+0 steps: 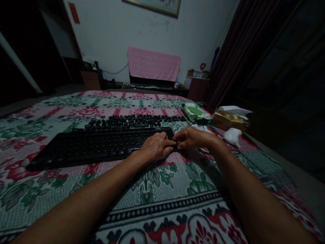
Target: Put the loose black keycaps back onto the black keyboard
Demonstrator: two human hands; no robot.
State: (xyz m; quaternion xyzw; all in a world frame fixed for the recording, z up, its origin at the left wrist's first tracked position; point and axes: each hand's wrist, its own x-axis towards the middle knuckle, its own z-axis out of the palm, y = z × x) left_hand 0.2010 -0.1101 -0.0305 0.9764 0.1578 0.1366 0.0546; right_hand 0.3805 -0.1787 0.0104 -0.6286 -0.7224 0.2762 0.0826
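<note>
A black computer keyboard lies on the patterned cloth, most of its keycaps off and rows of small bare key posts showing. My left hand rests palm down over its right part, one finger stretched toward the right end. At that end, my right hand has its thumb and fingers bent into a pinch close to the left fingertip. Whatever sits between those fingers is small, dark and too dim to name. Behind the keyboard, many loose black keycaps are heaped in a long band.
Beyond my right hand are a green packet, a gold tissue box and a crumpled white tissue. A thin dark cable runs near my right wrist. The floral cloth covers the surface. A pink towel hangs at the far wall.
</note>
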